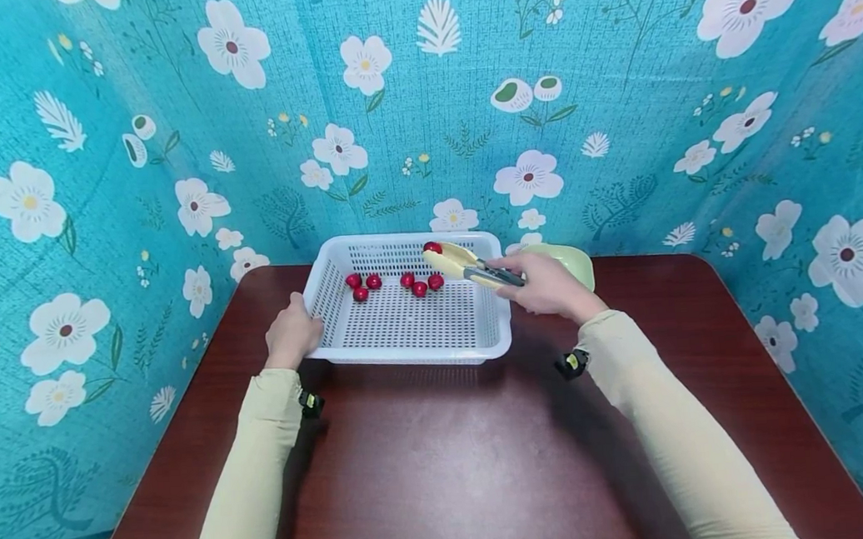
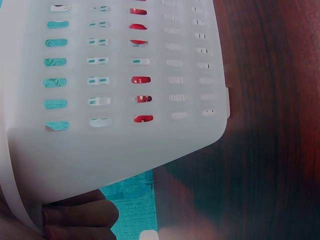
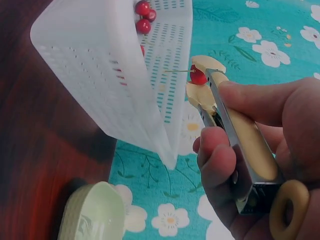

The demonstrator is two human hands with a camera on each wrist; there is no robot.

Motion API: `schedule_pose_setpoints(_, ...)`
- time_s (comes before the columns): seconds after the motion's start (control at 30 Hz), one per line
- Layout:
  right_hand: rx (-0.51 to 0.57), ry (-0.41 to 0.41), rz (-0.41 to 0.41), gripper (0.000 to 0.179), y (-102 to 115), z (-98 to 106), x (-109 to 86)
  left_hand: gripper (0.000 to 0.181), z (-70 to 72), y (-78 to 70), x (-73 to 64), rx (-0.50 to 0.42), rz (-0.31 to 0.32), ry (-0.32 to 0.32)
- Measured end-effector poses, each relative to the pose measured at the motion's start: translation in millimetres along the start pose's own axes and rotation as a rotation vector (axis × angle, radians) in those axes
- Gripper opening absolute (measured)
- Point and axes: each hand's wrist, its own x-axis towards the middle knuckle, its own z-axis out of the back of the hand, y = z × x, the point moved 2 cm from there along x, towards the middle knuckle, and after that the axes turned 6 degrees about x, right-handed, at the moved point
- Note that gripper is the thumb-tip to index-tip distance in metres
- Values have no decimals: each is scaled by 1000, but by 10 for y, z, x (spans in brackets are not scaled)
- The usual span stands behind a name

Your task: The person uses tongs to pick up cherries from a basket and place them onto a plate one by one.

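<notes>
My right hand [image 1: 541, 283] grips a pair of tongs [image 3: 245, 135] with cream tips and metal arms. Between the tips a red cherry [image 3: 198, 75] is pinched, its thin stem showing in the right wrist view. In the head view the tongs reach over the right part of a white plastic basket [image 1: 411, 359] with slotted walls. Several more cherries [image 1: 419, 289] lie in the basket, toward its back. At the basket's left end my left hand [image 1: 293, 333] holds the rim, with fingers curled under it in the left wrist view.
A pale green bowl [image 1: 577, 263] stands right of the basket, partly hidden behind my right hand. The dark red-brown table [image 1: 444, 452] reaches back to a turquoise floral cloth [image 1: 407, 137] that hangs behind and at both sides.
</notes>
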Motion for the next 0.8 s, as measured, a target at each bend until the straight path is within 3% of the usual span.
schedule_pose_setpoints(0.53,19,-47,-82,58,-310,359,-297,47,-9,-15,30,-6,-12,-11)
schedule_pose_setpoints(0.8,13,-61,-105,61,-487,430,-402,47,-12,24,26,-4,-6,-10)
